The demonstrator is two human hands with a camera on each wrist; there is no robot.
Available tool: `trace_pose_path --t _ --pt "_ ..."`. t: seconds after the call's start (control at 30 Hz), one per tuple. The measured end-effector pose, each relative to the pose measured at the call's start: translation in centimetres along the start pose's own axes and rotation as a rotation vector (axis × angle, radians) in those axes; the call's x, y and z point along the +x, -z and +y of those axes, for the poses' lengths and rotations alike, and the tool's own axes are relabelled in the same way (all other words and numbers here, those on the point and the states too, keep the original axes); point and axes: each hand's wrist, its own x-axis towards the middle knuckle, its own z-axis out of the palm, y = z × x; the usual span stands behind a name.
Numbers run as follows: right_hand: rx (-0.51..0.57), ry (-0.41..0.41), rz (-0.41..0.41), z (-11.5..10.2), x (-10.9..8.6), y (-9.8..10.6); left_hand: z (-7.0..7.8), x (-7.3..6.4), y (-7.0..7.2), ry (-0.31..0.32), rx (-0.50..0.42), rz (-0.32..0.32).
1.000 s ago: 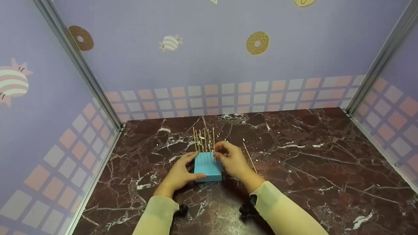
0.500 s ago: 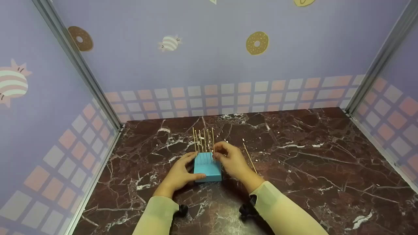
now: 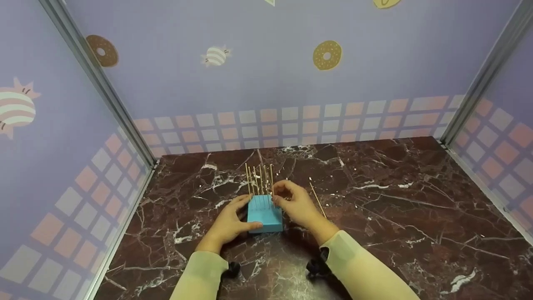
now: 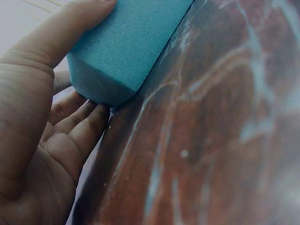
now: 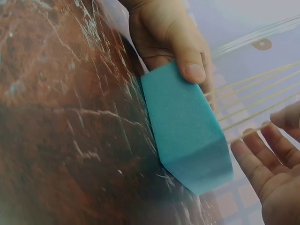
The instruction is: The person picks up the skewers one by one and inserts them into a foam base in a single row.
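A light blue foam block (image 3: 265,218) lies on the dark red marbled tabletop. Several thin wooden sticks (image 3: 248,179) stand upright in a row along its far part. My left hand (image 3: 228,221) grips the block from the left, its thumb over the near end and the other fingers along the side. At the right end of the row, my right hand (image 3: 299,203) pinches one stick (image 3: 272,175) between thumb and fingers, low down near the foam, as the right wrist view also shows. Where that stick's lower tip meets the block is hard to make out.
A single loose stick (image 3: 317,199) lies on the tabletop (image 3: 395,221), right of the right hand. Small pale crumbs are scattered beyond the block. Purple patterned panels (image 3: 266,83) enclose the back and both sides, with metal posts at the corners.
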Motion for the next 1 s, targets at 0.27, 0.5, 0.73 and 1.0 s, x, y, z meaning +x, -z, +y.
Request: trace_pose_path --t 0.27,0.5,0.73,1.0 --pt "-0.133 -0.15 0.062 -0.2 0.6 4.5 0.0 -0.1 -0.2 0.012 -0.022 -0.006" --pt "-0.241 -0.238 0.075 0.5 0.6 8.1 0.1 -0.2 0.0 0.017 0.057 0.001" --pt "-0.3 -0.333 0.011 0.9 0.6 9.5 0.0 -0.3 0.0 0.013 0.095 0.01" --pt "-0.379 -0.471 -0.085 1.4 0.5 10.1 0.2 -0.2 0.0 0.014 0.054 0.003"
